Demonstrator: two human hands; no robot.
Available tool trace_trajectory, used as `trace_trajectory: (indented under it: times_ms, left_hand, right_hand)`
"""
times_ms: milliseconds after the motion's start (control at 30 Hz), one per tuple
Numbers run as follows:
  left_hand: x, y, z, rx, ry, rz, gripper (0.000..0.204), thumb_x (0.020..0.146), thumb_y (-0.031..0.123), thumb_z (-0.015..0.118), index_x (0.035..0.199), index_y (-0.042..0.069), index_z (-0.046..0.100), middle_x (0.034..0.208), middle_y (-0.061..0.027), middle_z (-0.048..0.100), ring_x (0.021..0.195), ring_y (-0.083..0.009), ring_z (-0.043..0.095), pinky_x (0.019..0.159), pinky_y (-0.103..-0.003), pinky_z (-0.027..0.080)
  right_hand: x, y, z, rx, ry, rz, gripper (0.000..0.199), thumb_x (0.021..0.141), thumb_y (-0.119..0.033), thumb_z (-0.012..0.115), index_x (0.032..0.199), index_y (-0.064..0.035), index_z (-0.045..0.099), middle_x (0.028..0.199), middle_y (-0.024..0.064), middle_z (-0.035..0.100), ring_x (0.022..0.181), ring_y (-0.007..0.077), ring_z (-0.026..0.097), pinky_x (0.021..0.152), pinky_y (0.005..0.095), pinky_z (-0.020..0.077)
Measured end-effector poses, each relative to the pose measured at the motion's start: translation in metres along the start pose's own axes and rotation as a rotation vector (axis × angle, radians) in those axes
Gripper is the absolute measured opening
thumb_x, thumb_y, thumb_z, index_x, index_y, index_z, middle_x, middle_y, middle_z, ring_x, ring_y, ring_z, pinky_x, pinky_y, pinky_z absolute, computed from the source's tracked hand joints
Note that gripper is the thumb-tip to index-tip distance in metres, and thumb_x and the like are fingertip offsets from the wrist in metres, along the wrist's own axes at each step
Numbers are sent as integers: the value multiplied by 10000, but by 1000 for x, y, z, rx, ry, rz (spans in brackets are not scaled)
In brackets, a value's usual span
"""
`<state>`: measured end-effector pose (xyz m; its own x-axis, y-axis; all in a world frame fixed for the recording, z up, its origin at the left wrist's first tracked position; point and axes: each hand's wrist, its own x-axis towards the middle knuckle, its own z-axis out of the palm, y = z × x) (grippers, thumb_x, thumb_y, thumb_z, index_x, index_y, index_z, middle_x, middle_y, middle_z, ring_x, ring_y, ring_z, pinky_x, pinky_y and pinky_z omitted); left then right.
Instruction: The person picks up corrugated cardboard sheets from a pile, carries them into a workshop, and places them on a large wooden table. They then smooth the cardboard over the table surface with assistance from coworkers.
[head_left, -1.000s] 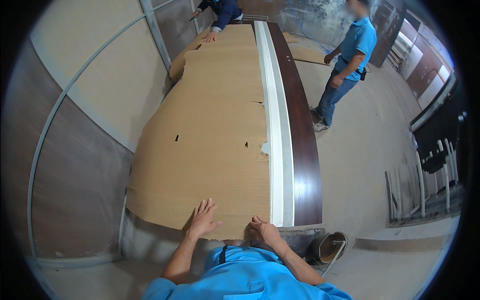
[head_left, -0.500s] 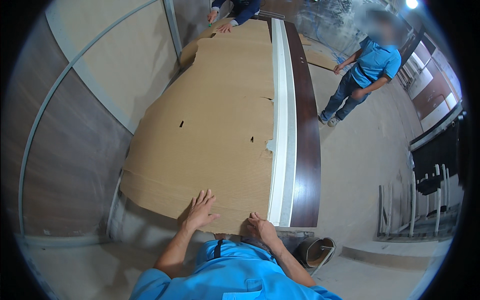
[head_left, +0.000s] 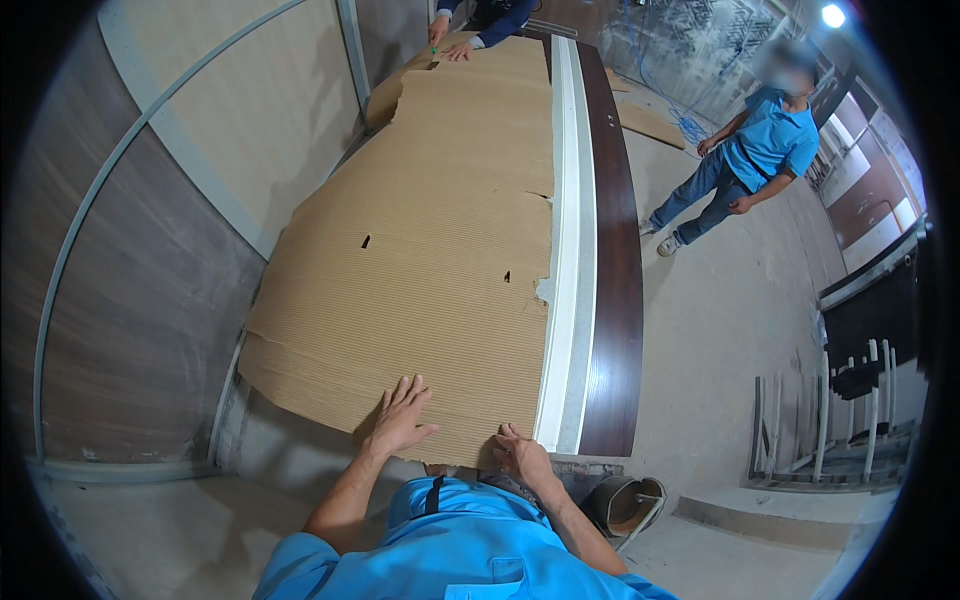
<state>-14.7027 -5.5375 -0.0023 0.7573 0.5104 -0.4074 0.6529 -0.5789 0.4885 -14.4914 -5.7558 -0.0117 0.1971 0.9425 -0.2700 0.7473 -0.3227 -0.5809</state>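
A large sheet of brown corrugated cardboard (head_left: 430, 210) covers most of a long, flat stack in front of me. Small tears and holes show in it, and its left side hangs past the stack. My left hand (head_left: 402, 418) lies flat near the sheet's close edge, fingers spread. At the near right corner my right hand (head_left: 522, 458) has its fingers bent around the sheet's edge; the thumb is partly hidden. Along the right side run white strips (head_left: 567, 250) and a dark brown glossy panel (head_left: 613, 300), both uncovered by the cardboard.
Across the far end, a co-worker's hands (head_left: 458, 50) rest at the cardboard, one with a small green tool. Another person in a blue shirt (head_left: 775, 140) stands at right. A metal-framed panel (head_left: 200, 130) leans at left. A bucket (head_left: 622, 503) and a rack (head_left: 825, 420) stand nearby.
Both my hands stay in place on the cardboard. The standing person's arms and legs have shifted slightly, and the whole view has turned a little.
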Motion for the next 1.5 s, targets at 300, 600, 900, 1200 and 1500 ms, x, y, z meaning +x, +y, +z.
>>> trace_trajectory:
  times_ms: [300, 600, 900, 1200, 1500]
  left_hand:
    - [-1, 2, 0, -6, 3, -1, 837, 869, 479, 708, 1528, 97, 360, 1662, -158, 147, 1528, -401, 100, 1204, -601, 132]
    - [-2, 5, -1, -6, -1, -6, 835, 875, 464, 706, 1538, 105, 347, 1659, -164, 154, 1526, -402, 102, 1208, -589, 133]
    - [0, 3, 2, -6, 1, 0, 822, 879, 460, 704, 1532, 105, 354, 1661, -163, 148, 1528, -399, 99, 1207, -593, 130]
    - [-1, 5, 0, -11, -11, -17, 817, 876, 452, 711, 1529, 107, 361, 1664, -151, 144, 1532, -391, 85, 1206, -601, 123]
    - [-1, 4, 1, 1, 0, -8, 817, 872, 438, 717, 1528, 105, 361, 1657, -164, 165, 1527, -395, 104, 1202, -608, 135]
  right_hand:
    - [-2, 3, 2, 6, -4, 11, 353, 898, -193, 658, 1216, -39, 650, 1409, 197, 549, 1301, 338, 533, 998, 433, 522]
    - [-4, 6, 3, 16, -1, 4, 366, 885, -181, 672, 1221, -37, 648, 1429, 198, 527, 1311, 334, 522, 1008, 428, 510]
    - [-4, 10, 8, 48, -10, 14, 375, 885, -172, 672, 1233, -33, 643, 1443, 185, 518, 1329, 332, 503, 1019, 426, 503]
    - [-3, 12, 11, 27, 4, -7, 352, 892, -167, 664, 1216, -31, 646, 1416, 153, 545, 1314, 331, 515, 998, 434, 513]
    - [-3, 9, 7, 12, 2, -12, 317, 897, -161, 653, 1184, -27, 644, 1406, 160, 547, 1293, 333, 531, 971, 453, 523]
